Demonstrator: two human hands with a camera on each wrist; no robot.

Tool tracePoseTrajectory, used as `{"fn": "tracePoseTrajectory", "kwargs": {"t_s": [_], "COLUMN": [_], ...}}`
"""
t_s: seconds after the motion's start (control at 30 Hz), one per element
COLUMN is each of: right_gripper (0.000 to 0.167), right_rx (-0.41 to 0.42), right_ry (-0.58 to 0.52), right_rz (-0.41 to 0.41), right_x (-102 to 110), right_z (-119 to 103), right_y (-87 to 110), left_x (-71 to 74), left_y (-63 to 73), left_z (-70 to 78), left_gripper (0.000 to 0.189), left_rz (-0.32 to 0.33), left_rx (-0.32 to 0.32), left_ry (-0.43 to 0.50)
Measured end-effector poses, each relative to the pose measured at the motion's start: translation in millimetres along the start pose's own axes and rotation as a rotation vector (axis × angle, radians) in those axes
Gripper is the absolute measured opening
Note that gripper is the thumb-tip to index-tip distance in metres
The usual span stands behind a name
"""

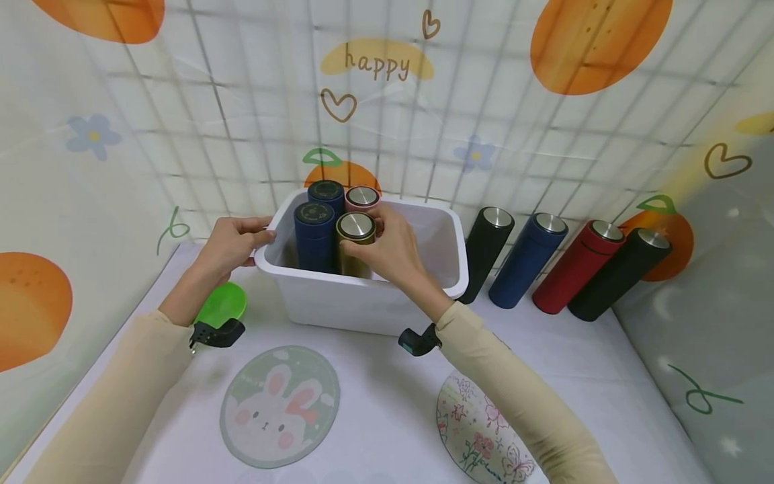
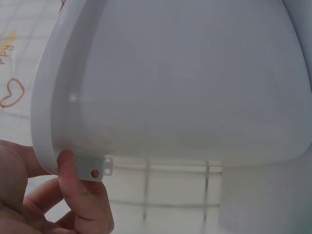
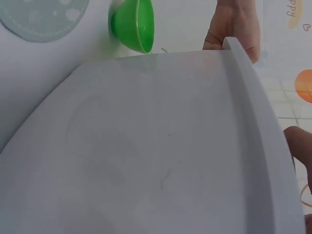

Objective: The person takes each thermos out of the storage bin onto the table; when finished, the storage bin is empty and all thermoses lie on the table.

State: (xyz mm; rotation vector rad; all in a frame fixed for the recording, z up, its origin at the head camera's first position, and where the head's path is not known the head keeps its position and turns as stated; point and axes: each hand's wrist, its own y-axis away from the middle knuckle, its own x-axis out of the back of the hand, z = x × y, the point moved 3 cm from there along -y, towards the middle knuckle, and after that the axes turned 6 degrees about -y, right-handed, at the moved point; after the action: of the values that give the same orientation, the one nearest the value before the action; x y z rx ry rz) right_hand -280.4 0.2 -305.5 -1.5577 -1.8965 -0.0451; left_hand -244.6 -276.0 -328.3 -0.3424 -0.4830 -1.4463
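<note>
A white plastic bin (image 1: 357,302) stands on the table against the back. My left hand (image 1: 232,245) grips its left rim; in the left wrist view the thumb and fingers (image 2: 80,195) pinch the edge beside a small tab with holes. Over the front rim reaches my right hand (image 1: 396,245), which holds a gold thermos flask (image 1: 355,227) with a silver lid, upright inside the bin. Two dark blue flasks (image 1: 314,235) and a pink flask (image 1: 363,195) stand close around it. In the right wrist view the bin wall (image 3: 161,141) hides most of the right hand.
Right of the bin, a black flask (image 1: 486,252), a blue flask (image 1: 527,262), a red flask (image 1: 577,269) and another black flask (image 1: 619,275) stand in a row. A green bowl (image 1: 224,306) sits at left. In front lie a rabbit mat (image 1: 280,407) and a flowered mat (image 1: 478,430).
</note>
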Motion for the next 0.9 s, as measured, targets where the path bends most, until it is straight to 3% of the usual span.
{"fn": "tracePoseTrajectory", "kwargs": {"t_s": [0.43,0.7,0.9], "right_gripper": [0.059,0.058,0.057], "right_rx": [-0.085,0.014,0.024], "right_ry": [-0.06,-0.08,-0.076], "right_rz": [-0.013,-0.059,-0.063], "right_x": [0.9,0.1,1.0], "right_z": [6.0,3.4,3.3], "right_y": [1.3,2.3,3.4], "left_x": [-1.9,0.1,0.3], "left_y": [-2.5,-2.0,-1.3], "left_z": [-0.6,0.9,1.2], "left_gripper": [0.049,0.049,0.049], "left_rz": [0.004,0.006,0.013], "left_rx": [0.001,-0.001,0.004], "left_ry": [-0.013,-0.01,-0.026]}}
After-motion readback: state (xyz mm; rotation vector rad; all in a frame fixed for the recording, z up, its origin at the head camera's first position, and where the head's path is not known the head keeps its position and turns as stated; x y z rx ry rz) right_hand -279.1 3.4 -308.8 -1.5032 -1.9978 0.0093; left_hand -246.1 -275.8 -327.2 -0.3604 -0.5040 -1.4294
